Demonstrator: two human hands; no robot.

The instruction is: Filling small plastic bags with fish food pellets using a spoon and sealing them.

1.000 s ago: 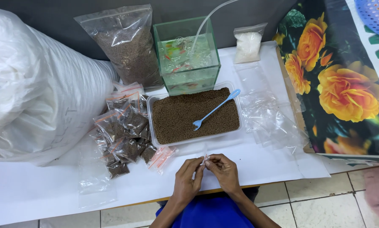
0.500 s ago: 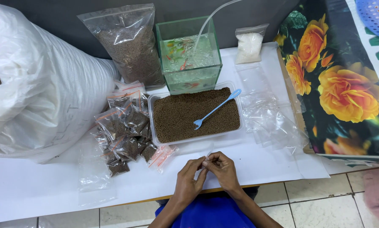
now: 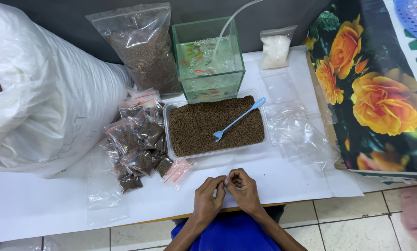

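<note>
Between both hands' fingers, near surface edge: small clear bag (image 3: 227, 179), pinched | left hand (image 3: 207, 201) and right hand (image 3: 243, 189): fingertips closed on bag, touching | just beyond fingers: pellet tray (image 3: 216, 124) with blue spoon (image 3: 238, 120) | beyond-left of fingers: filled sachets (image 3: 138, 142) | beyond tray: glass tank (image 3: 208, 58)

Bright blue clothing (image 3: 231, 234) is worn below the bare forearms; no sleeves, rings or watch are seen on either wrist.

White table (image 3: 41, 209): pellet tray (image 3: 216, 153), glass tank (image 3: 208, 88), filled sachets (image 3: 138, 148), empty bags (image 3: 301, 135).
</note>
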